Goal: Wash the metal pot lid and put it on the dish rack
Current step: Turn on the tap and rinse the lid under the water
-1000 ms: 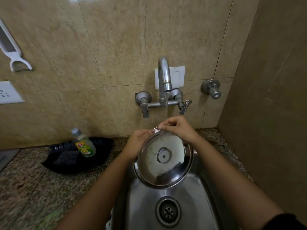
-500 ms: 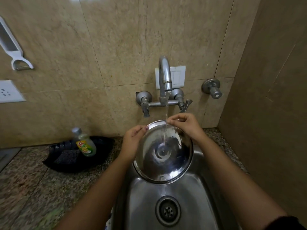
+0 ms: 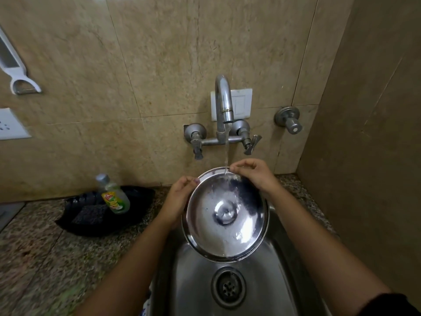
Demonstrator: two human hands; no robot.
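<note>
Your left hand (image 3: pixel 176 198) and right hand (image 3: pixel 252 176) both grip the lid (image 3: pixel 225 215) rim over the sink (image 3: pixel 193 286); tap (image 3: pixel 224 103) water pools inside it.

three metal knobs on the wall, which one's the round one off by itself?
The round valve knob, far right on the wall, apart from the faucet. The other two are lever handles joined by the faucet's crossbar.
</note>
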